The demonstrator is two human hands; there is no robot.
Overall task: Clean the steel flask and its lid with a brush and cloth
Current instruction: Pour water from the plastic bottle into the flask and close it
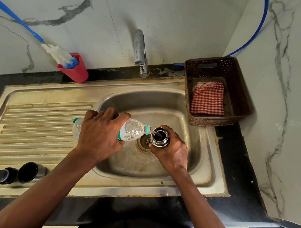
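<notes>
My right hand (172, 152) grips the steel flask (159, 139) upright over the sink basin (192, 122), its open mouth facing up. My left hand (100, 132) holds a clear plastic water bottle (132, 130) tipped sideways, its neck at the flask's mouth, with water running in. The flask's steel lid cup (31, 172) and a black stopper (4, 175) stand on the sink's front left edge. A blue-handled white bottle brush (58, 55) leans in a red holder (75, 72) at the back left. A red checked cloth (208, 99) lies in the brown basket (241, 98).
A chrome tap (141, 53) rises behind the basin. The ribbed drainboard (39, 125) lies left of the basin. The drain (145, 142) sits below the flask. A blue hose (256, 32) curves down the right wall. Marble walls close in behind and at the right.
</notes>
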